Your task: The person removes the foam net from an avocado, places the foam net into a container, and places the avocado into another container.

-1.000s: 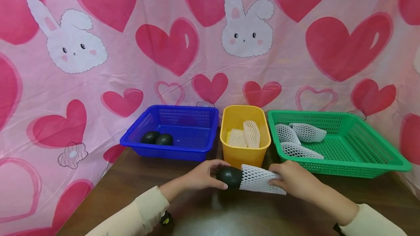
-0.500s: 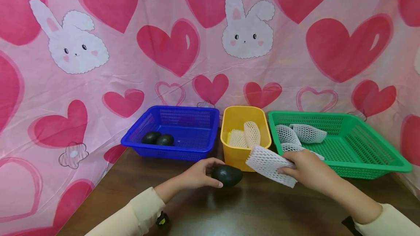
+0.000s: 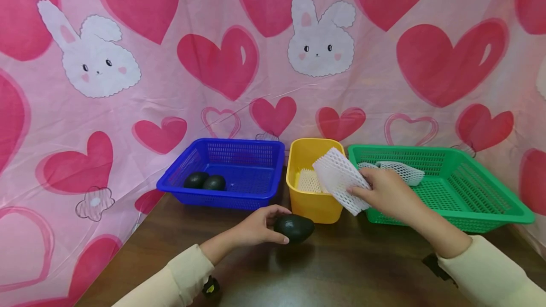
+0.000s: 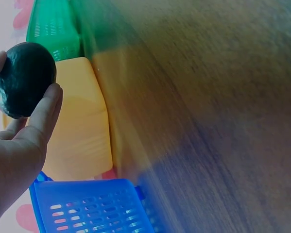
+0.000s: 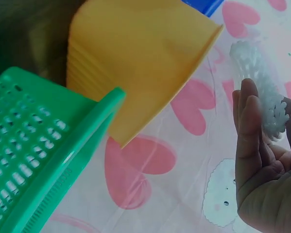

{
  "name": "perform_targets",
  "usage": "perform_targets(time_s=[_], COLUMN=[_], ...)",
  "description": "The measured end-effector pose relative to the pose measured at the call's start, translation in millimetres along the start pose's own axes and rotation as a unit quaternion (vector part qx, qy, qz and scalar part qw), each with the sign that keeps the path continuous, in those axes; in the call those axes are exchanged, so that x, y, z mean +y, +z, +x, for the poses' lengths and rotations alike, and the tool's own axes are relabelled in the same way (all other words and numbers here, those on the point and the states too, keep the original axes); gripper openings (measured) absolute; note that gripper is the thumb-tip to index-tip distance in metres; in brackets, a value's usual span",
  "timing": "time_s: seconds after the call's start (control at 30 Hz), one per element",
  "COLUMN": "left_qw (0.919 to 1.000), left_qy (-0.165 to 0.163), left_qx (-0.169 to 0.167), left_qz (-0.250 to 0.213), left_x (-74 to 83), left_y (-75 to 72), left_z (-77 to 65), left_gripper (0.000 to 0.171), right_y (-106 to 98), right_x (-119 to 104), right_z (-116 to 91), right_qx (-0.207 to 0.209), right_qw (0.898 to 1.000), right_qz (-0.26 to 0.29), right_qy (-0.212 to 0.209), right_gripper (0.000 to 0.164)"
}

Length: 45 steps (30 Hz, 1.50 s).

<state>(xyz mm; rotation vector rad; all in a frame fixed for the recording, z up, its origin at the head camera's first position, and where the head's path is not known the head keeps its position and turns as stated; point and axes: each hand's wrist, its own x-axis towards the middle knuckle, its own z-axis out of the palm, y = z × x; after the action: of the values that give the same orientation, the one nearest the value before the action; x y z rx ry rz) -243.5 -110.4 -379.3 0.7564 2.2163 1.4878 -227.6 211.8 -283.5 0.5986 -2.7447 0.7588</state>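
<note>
My left hand grips a dark green avocado by its blunt end, in front of the yellow bin. In the left wrist view, the thumb and fingers curve round that avocado. Higher up and to the right, my right hand pinches a white foam mesh sleeve by one end. The sleeve is tilted and overlaps the right side of the yellow bin in the head view. The right wrist view shows the foam sleeve between thumb and fingers.
A blue basket at the left holds two avocados. Another foam sleeve lies in the yellow bin. White foam sleeves lie in the green basket at the right. A pink heart-print cloth hangs behind the wooden table.
The foam sleeve came off the avocado's end to the right, and my right hand then lifted it up towards the yellow bin. My left hand still holds the avocado, nearly in place.
</note>
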Motion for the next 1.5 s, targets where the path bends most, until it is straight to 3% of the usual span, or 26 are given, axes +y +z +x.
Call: perform_targets(time_s=[0.37,0.87,1.07,1.33,1.5], left_qw=[1.0,1.0,0.9999,0.9999,0.9999], left_qy=[0.0,0.008,0.016,0.013,0.015], left_qx=[0.0,-0.003,0.003,0.008,0.007], left_qz=[0.002,0.0,0.003,-0.003,0.0], left_x=[-4.0,-4.1,-4.9,-3.2,-3.9], left_y=[-1.6,-4.7,-4.7,-4.3,-4.6], left_z=[-0.1,-3.9,-5.1,-5.5,-5.2], left_gripper=[0.052,0.053,0.053,0.054,0.054], right_y=[12.1,45.1,57.8,77.5,86.4], right_x=[-9.4,-0.9,0.9,3.0,3.1], right_z=[44.3,96.0,109.2,122.9,127.6], right_qx=[0.017,-0.012,-0.027,-0.041,-0.04], right_qw=[0.998,0.983,0.972,0.949,0.946], right_qz=[0.032,0.085,0.122,0.157,0.159], right_qy=[0.058,0.159,0.2,0.271,0.281], right_gripper=[0.038,0.037,0.033,0.038,0.042])
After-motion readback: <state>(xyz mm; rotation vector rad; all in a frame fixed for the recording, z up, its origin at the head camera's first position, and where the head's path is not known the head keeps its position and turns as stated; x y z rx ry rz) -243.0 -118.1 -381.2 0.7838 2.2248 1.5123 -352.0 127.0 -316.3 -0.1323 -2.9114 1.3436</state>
